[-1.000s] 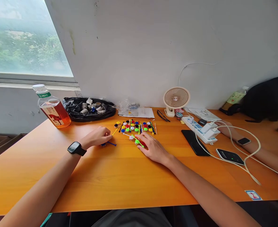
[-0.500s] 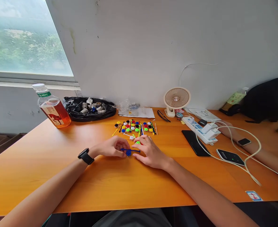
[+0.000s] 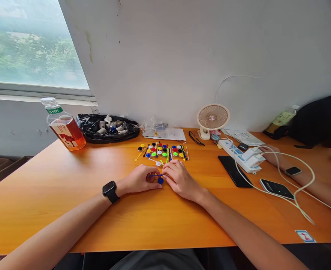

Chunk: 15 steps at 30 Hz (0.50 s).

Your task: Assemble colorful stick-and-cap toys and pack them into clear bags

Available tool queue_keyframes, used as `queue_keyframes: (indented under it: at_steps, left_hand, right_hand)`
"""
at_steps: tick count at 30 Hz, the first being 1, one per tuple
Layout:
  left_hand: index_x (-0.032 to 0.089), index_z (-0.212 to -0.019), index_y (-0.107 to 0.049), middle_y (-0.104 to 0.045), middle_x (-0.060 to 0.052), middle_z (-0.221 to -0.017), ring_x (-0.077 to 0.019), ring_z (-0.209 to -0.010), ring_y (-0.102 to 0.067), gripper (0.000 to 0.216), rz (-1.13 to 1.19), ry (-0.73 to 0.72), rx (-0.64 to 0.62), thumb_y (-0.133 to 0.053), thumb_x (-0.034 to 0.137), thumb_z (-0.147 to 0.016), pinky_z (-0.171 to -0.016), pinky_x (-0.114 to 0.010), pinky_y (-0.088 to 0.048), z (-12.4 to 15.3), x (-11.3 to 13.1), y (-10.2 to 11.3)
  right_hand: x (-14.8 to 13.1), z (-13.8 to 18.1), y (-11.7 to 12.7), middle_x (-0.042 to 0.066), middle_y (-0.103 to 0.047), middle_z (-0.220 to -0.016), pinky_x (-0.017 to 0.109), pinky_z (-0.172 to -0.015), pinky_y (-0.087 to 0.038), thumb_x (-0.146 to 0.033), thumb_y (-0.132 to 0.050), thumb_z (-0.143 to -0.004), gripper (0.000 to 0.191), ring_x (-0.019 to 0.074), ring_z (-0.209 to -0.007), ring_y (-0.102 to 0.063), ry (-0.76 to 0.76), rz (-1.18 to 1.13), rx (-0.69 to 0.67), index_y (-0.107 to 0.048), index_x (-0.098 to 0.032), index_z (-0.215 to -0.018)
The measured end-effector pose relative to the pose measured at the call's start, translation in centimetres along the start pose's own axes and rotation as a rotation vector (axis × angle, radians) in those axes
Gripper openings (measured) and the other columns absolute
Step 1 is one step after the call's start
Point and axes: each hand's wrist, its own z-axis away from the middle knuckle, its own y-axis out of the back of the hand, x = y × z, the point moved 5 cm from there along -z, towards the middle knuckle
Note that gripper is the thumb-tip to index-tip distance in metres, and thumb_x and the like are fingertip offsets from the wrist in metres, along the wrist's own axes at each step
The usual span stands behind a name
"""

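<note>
My left hand (image 3: 141,179) is closed, its thumb and fingers gripping a small round blue disc (image 3: 160,180) low over the table. Across the top of the disc runs a thin blue arrow-shaped stick (image 3: 155,175). My right hand (image 3: 182,180) has its fingertips pinched at the right end of that stick. Fingers partly hide both blue pieces. Just beyond my hands lie several colored discs (image 3: 159,153) in rows, with thin arrow sticks such as a yellow one (image 3: 140,154) among them. A white disc (image 3: 159,164) sits nearest my fingers.
A bottle of amber drink (image 3: 66,131) and a black plastic bag (image 3: 109,131) of grey pieces stand at back left. To the right are a fan (image 3: 213,118), a black phone (image 3: 234,170), a power strip (image 3: 241,157) with cables and another person's forearm (image 3: 308,180).
My right hand has moved in and its spread fingers have closed on the end of the blue stick. My left hand has shifted slightly right with the blue disc.
</note>
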Motion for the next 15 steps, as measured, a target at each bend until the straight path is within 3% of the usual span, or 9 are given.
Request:
queue_keyframes:
  at_steps: [6, 15]
  left_hand:
    - [0.020, -0.087, -0.063, -0.059, 0.005, -0.067, -0.0097, -0.057, -0.045, 0.040, -0.019, 0.002, -0.020, -0.079, 0.057, -0.087, -0.055, -0.024, -0.033, 0.02, -0.13, -0.15]
    - [0.018, -0.082, -0.064, -0.060, 0.004, -0.068, -0.0092, -0.058, -0.046, 0.043, -0.079, -0.037, -0.027, -0.080, 0.058, -0.086, -0.055, -0.024, -0.031, 0.09, 0.38, 0.17]
  right_hand:
    - [-0.28, -0.04, 0.50, 0.008, -0.071, -0.101, 0.042, -0.090, -0.048, -0.019, -0.050, -0.108, 0.015, 0.0259, -0.099, -0.058, -0.009, -0.116, 0.063, -0.065, -0.022, -0.106]
    - [0.31, 0.17, -0.20, 0.008, -0.068, -0.105, 0.042, -0.091, -0.047, -0.017, -0.047, -0.110, 0.015, 0.0259, -0.104, -0.056, 0.001, -0.071, 0.034, -0.061, -0.022, -0.108]
